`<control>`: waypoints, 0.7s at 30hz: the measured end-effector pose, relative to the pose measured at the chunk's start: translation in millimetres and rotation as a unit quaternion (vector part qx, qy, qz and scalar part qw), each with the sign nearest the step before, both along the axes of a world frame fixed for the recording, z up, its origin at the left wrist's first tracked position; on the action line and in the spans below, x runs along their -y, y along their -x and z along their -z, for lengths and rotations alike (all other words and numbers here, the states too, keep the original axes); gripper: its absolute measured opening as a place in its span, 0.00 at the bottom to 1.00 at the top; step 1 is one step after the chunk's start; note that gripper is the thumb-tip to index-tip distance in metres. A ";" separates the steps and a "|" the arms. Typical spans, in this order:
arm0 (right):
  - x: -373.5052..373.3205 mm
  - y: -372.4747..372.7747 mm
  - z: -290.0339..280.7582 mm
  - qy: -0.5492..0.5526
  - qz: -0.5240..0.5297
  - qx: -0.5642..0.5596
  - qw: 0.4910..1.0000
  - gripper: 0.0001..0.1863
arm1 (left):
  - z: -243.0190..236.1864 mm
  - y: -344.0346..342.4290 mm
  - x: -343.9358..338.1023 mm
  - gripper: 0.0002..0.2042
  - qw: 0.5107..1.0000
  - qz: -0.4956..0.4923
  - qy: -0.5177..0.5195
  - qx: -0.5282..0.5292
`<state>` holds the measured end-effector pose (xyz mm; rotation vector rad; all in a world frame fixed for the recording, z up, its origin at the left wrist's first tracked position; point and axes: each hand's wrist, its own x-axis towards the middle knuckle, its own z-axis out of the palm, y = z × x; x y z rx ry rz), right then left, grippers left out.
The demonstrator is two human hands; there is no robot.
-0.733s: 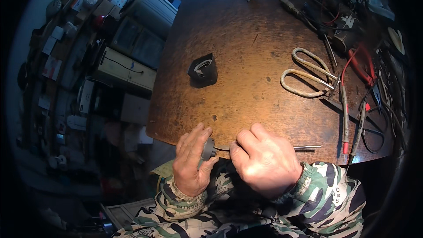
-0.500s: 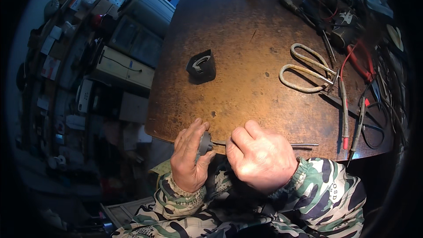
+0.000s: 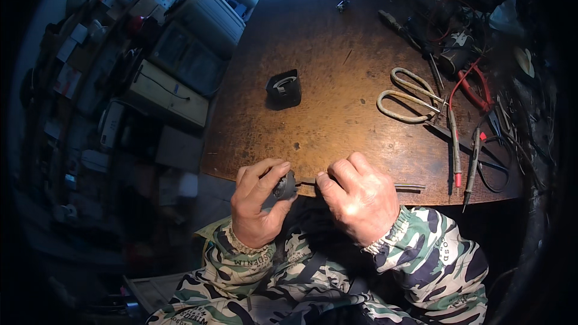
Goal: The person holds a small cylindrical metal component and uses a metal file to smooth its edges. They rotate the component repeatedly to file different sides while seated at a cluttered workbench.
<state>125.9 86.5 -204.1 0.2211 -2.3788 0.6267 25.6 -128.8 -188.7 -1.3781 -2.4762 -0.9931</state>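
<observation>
At the table's near edge my left hand (image 3: 257, 206) is closed around a dark, round, short cylindrical part (image 3: 285, 185), thumb below and fingers above. Its rough-looking face is tilted toward the palm side. My right hand (image 3: 364, 200) wraps round a thin dark rod (image 3: 411, 188) whose end sticks out to the right past the fist. A narrow stretch of it shows between the hands, reaching to the round part. Whether the two touch, I cannot tell. Further up the table stands a small black open box (image 3: 283, 90) with a pale ring-shaped piece in it.
Large scissors (image 3: 412, 95) with tan wrapped handles lie to the right on the wooden table (image 3: 325, 42). Beside them are red-handled pliers (image 3: 478, 89), a red-tipped test probe (image 3: 456, 150), a black one (image 3: 474, 165) and tangled cables. A tiny metal part (image 3: 342, 6) lies far off.
My left hand has turned the round part, so its rough face shows more. Both hands keep their hold. The whole view has shifted slightly.
</observation>
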 end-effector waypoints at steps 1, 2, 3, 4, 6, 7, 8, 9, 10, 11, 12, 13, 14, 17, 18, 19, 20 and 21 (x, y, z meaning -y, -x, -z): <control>0.7 -0.3 -0.1 -0.003 0.008 -0.005 1.000 0.13 | -1.8 1.7 1.0 0.31 1.000 0.005 0.010 0.004; 0.5 -0.8 -0.1 -0.008 0.014 -0.006 1.000 0.13 | -4.6 3.0 -0.7 0.30 1.000 0.015 0.014 0.013; 0.5 -1.0 0.9 -0.006 0.016 -0.004 1.000 0.14 | -8.3 5.0 -3.3 0.30 0.999 0.025 0.017 0.021; 0.1 -1.0 3.8 -0.006 0.019 -0.004 1.000 0.15 | -10.4 6.6 -6.2 0.29 0.999 0.035 0.020 0.029; 0.0 0.1 7.2 -0.010 0.023 -0.006 1.000 0.17 | -21.3 2.7 -13.6 0.28 0.999 0.047 0.019 0.018; 0.9 0.1 9.3 -0.013 0.024 -0.010 1.000 0.17 | -24.9 0.2 -15.0 0.27 0.998 0.052 0.021 0.012; 1.2 0.1 10.1 -0.015 0.026 -0.013 0.999 0.17 | -21.1 1.8 -13.2 0.26 0.998 0.051 0.009 0.022; 0.9 0.3 9.5 -0.019 0.028 -0.014 0.999 0.15 | -13.3 6.1 -9.8 0.25 0.998 0.051 -0.003 0.031; 0.8 0.5 8.7 -0.020 0.029 -0.015 0.999 0.14 | -9.3 8.3 -6.9 0.24 0.998 0.049 -0.012 0.041; 0.5 0.5 7.6 -0.022 0.031 -0.016 0.999 0.12 | -9.7 8.6 -5.7 0.23 0.997 0.059 -0.015 0.040; 0.3 -0.1 6.5 -0.019 0.032 -0.018 0.999 0.12 | -10.6 9.1 -5.0 0.22 0.997 0.070 -0.018 0.040; 0.6 -0.8 7.4 -0.015 0.032 -0.018 0.999 0.12 | -9.8 9.9 -3.9 0.22 0.996 0.080 -0.020 0.040; 0.7 -1.5 8.1 -0.012 0.033 -0.019 0.999 0.12 | -8.2 9.9 -1.5 0.21 0.995 0.082 -0.018 0.058; 3.7 -3.3 9.9 0.000 0.046 -0.026 0.999 0.12 | -1.6 24.0 7.4 0.22 0.980 0.116 -0.039 0.154; 5.1 -4.3 9.1 0.006 0.051 -0.025 0.998 0.12 | -7.8 26.0 9.0 0.21 0.977 0.124 -0.013 0.172; 6.5 -6.1 7.0 0.009 0.055 -0.022 0.998 0.12 | -6.2 25.6 8.1 0.21 0.966 0.128 -0.054 0.218; 7.9 -7.9 5.6 0.013 0.058 -0.020 0.998 0.13 | -3.4 24.0 6.1 0.20 0.951 0.131 -0.096 0.262; 9.4 -10.4 6.2 0.027 0.066 -0.022 0.997 0.13 | -0.7 22.1 4.1 0.19 0.933 0.134 -0.137 0.305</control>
